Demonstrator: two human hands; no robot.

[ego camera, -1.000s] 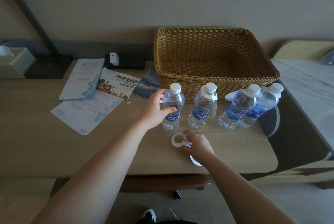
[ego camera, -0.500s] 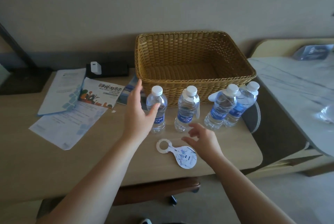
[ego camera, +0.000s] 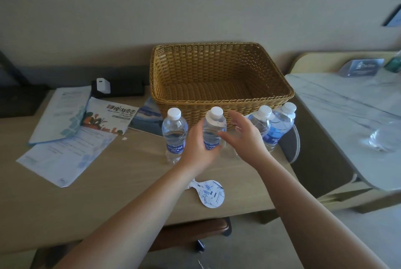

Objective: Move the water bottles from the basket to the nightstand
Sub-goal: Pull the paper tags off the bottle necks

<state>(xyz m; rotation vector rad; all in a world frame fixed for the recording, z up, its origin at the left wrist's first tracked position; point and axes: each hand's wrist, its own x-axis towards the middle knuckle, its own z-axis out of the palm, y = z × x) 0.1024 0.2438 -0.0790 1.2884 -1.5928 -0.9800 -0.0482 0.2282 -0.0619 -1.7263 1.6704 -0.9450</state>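
Fingers: left hand [ego camera: 198, 149] wraps the clear plastic water bottle [ego camera: 213, 129]; right hand [ego camera: 245, 136] spread loose just beside it.
Bottle: upright on tan counter [ego camera: 121, 182], before empty wicker basket [ego camera: 217, 77].
Nearer: left hand.

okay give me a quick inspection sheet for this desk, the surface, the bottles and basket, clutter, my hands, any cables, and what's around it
Surface: wooden desk, mostly covered at the back.
Job's things: four water bottles upright in front of the wicker basket, which looks empty.
Clutter: papers, brochure, paper bottle tag near the front edge.
Hands: left hand wrapped around the second bottle; right hand open beside it.
Cables: nothing seen; a white charger sits on a black box.
Surroundings: marble-topped nightstand to the right, wall behind.
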